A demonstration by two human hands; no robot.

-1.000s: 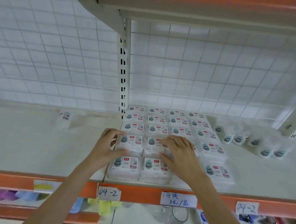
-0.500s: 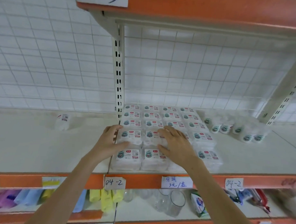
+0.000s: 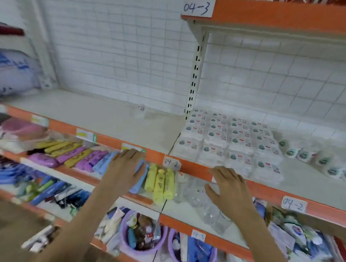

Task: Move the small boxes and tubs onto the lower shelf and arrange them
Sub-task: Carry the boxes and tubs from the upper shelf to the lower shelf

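At the far left end of the shelving a blue-printed white bag point(image 3: 12, 74) sits blurred on an upper level, and below it purple, yellow and blue pouches point(image 3: 73, 154) lie in a slanted row on a lower shelf. Over that row, just before the orange front edge of the pale shelf point(image 3: 102, 120), hangs the left hand point(image 3: 125, 169), palm down, fingers straight and loose, its grip released and holding nothing. Further back on the same shelf, near the rear wire grid, one lone small tub point(image 3: 140, 111) stands by itself, too blurred to read. A handwritten label point(image 3: 172, 163) hangs on the front edge between the two hands, with yellow bottles point(image 3: 159, 182) below it and two purple baskets point(image 3: 143, 239) of mixed goods lower still. To the right of the slotted upright, the small boxes point(image 3: 228, 140) lie packed edge to edge in neat rows, reaching from the back of the shelf to its front edge. The right hand point(image 3: 230, 190) hovers in front of that edge, just below the nearest boxes, fingers spread, grip released and empty, above clear plastic cups point(image 3: 208, 206). Beyond the boxes, towards the right end of the shelf, the small tubs point(image 3: 308, 157) lie in a loose line.
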